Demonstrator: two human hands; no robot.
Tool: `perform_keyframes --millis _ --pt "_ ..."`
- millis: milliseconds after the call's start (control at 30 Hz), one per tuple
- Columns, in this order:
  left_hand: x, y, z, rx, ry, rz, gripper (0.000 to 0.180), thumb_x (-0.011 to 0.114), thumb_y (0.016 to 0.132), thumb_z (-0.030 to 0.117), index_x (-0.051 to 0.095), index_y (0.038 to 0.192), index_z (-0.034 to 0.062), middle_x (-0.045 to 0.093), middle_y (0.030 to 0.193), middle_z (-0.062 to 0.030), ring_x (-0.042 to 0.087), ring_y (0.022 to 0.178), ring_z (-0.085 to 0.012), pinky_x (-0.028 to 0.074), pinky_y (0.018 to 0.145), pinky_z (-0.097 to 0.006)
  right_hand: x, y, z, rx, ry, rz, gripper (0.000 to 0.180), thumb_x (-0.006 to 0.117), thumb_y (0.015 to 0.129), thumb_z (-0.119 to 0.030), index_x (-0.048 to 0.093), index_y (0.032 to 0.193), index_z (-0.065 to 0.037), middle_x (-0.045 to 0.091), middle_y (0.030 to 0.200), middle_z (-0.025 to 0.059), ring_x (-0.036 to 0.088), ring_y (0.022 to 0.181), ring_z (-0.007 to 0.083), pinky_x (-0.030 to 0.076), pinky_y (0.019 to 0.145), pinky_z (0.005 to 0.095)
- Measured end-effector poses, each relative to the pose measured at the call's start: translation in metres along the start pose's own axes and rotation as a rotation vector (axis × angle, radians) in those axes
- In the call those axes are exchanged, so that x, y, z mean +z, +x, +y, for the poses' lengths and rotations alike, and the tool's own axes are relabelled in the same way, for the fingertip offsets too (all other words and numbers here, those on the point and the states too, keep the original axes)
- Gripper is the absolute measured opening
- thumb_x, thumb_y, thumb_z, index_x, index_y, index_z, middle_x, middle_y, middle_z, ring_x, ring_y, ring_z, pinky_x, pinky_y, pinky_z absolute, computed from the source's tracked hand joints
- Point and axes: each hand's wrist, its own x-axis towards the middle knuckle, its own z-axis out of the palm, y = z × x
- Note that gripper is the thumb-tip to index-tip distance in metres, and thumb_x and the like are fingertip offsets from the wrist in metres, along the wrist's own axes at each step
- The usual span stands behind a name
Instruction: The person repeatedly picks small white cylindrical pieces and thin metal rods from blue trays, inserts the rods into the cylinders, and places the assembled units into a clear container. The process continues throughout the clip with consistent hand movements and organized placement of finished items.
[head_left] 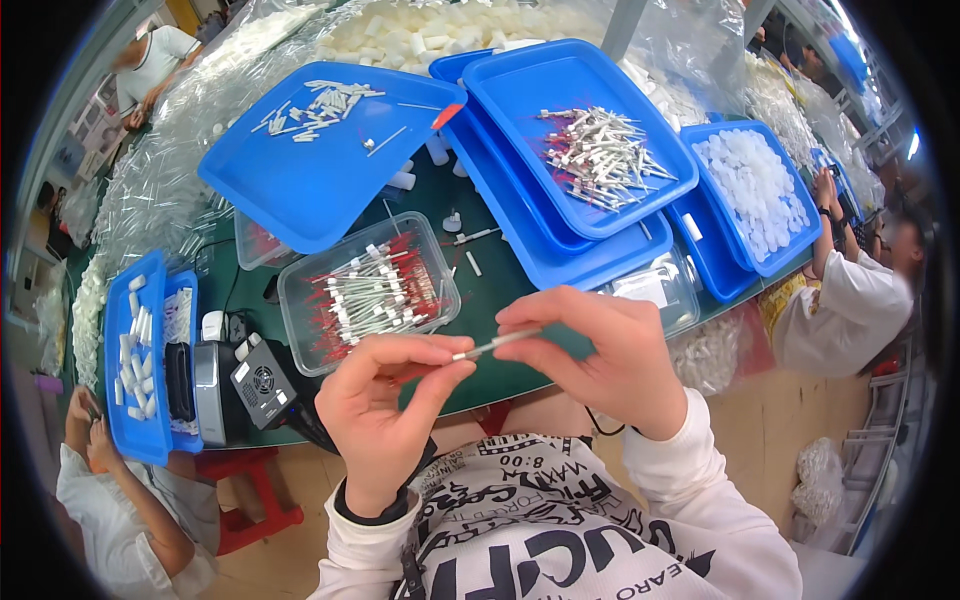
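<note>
Above the table's near edge, my left hand [385, 405] and my right hand [605, 355] hold a thin white tube [487, 348] between them. Each hand pinches one end between thumb and fingers, and the fingertips cover parts of it. Just beyond my left hand stands a clear plastic box [290, 300] of white-and-green sticks with red ends [375, 300]. Past my right hand, a blue tray [520, 90] bears a heap of similar white sticks with red parts [605, 155]. Another blue tray [290, 190], at the far left, carries short white tubes [325, 105].
A black-and-silver device [262, 380] sits at the left beside a blue tray of white cylinders [135, 350]. White caps fill a tray [755, 190] at the right. Clear plastic tubing [150, 190] is piled at the back left. Co-workers sit left [130, 510] and right [850, 300].
</note>
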Motion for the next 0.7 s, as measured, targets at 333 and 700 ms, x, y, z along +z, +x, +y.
perform_keyframes --millis 333,700 --pt "0.002 0.008 -0.008 0.220 0.496 -0.008 0.016 0.072 0.074 -0.006 0.069 0.089 -0.0016 0.070 0.085 -0.0121 0.067 0.073 -0.0208 0.051 0.066 -0.027 -0.002 0.001 0.020 -0.142 -0.118 0.027 0.011 0.072 0.076 -0.010 0.063 0.080 -0.007 0.060 0.069 0.0046 0.058 0.061 0.0224 0.045 0.054 0.0324" --pt "-0.004 0.012 0.001 0.173 0.550 -0.164 0.009 0.069 0.073 -0.008 0.065 0.080 -0.0039 0.067 0.079 -0.0104 0.064 0.075 -0.0194 0.049 0.070 -0.028 -0.003 -0.004 0.022 -0.317 -0.248 0.034 0.014 0.076 0.070 -0.007 0.067 0.080 -0.009 0.060 0.065 0.0012 0.056 0.054 0.0172 0.040 0.049 0.0288"
